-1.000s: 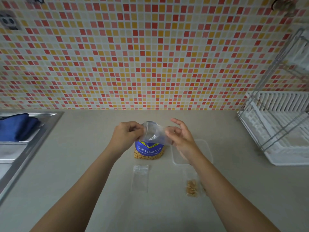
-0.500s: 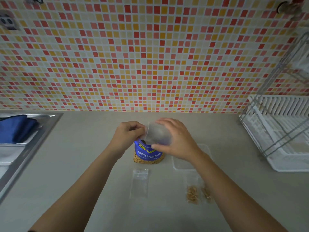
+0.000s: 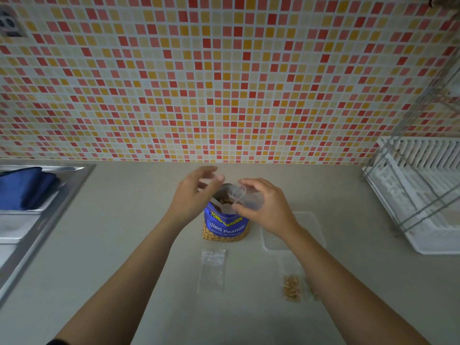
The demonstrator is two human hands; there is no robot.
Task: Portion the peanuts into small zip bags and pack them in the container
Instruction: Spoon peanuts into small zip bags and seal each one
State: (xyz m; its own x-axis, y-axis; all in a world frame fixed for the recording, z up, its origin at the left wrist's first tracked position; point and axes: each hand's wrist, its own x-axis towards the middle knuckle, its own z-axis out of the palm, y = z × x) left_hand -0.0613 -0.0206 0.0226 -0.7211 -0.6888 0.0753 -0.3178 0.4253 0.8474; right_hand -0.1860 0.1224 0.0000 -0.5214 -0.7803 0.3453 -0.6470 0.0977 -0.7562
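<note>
The step in hand looks like filling another portion: the right hand (image 3: 263,207) grips a small clear zip bag (image 3: 245,197) held open-mouthed at the top of the peanut bag (image 3: 226,225), which stands upright on the bench (image 3: 124,245). The left hand (image 3: 193,195) hovers at the far left edge of the peanut bag's opening with fingers spread and blurred, gripping nothing that I can make out.

The next move, I judge, calls for getting nuts out of the big bag and into the small one (without spilling them over the rim), then sealing the zip.

An empty zip bag (image 3: 212,270) lies flat near the person; a filled one (image 3: 291,287) lies to its right. The clear container (image 3: 311,227) sits right of the peanut bag, seemingly empty.

The blue label reads "TONG GARDEN" and "Salted Peanuts"; smaller print beneath is unreadable.
</note>
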